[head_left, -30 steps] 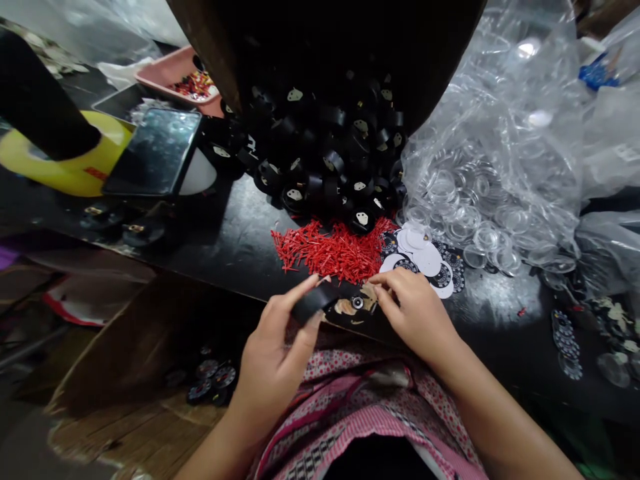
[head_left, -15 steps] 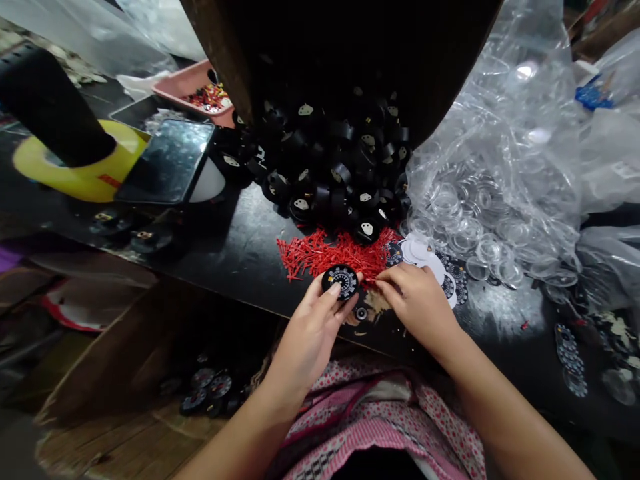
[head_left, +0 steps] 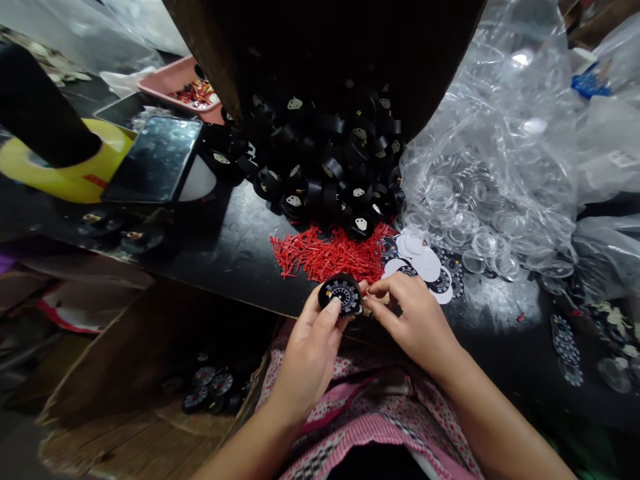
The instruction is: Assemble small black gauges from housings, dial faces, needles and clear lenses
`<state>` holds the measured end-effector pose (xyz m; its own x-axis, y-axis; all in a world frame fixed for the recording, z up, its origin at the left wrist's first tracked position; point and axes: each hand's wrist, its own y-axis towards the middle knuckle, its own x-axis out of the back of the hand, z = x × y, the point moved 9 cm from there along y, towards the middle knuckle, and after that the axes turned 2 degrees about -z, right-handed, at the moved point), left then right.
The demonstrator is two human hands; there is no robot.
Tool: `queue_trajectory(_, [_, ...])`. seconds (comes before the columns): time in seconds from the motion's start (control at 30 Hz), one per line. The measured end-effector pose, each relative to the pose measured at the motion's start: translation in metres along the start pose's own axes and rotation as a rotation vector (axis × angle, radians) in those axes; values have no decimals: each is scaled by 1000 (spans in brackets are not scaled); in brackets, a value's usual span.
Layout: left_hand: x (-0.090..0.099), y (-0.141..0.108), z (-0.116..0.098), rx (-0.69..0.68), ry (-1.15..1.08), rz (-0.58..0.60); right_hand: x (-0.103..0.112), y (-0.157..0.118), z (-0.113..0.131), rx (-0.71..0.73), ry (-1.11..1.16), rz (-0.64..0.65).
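My left hand [head_left: 311, 340] grips a round black gauge [head_left: 342, 288] by its rim, its thumb resting on the printed dial that faces up. Close to the gauge's right edge is my right hand [head_left: 413, 320], thumb and forefinger pinched together; what sits between the fingertips is too small to make out. Just beyond both hands lies a heap of small red pointers [head_left: 325, 252]. To its right are loose round dial cards [head_left: 426, 264], some white side up, some with the black print showing.
Black gauge housings [head_left: 320, 180] spill from a dark container behind the pointers. Clear round lenses [head_left: 450, 220] lie in a plastic bag at the right. A phone [head_left: 155, 160] leans by a yellow tape roll [head_left: 107, 143] at left. Finished-looking gauges [head_left: 210, 387] sit in a cardboard box below.
My right hand has left the edge of the red pointer heap and come left and down to the gauge. The gauge in my left hand has tilted slightly.
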<state>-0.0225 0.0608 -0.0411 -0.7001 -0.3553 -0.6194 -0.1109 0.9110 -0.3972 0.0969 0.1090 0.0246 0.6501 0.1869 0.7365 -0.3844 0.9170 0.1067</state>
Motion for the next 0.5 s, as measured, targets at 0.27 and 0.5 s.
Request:
queue_trajectory(0.27, [7,4,-6,-29,96,-20,7,-5,18,58,116,10])
queue_trajectory(0.5, [-3,3,2,-80,376,48,2,-2,18,-64,80,47])
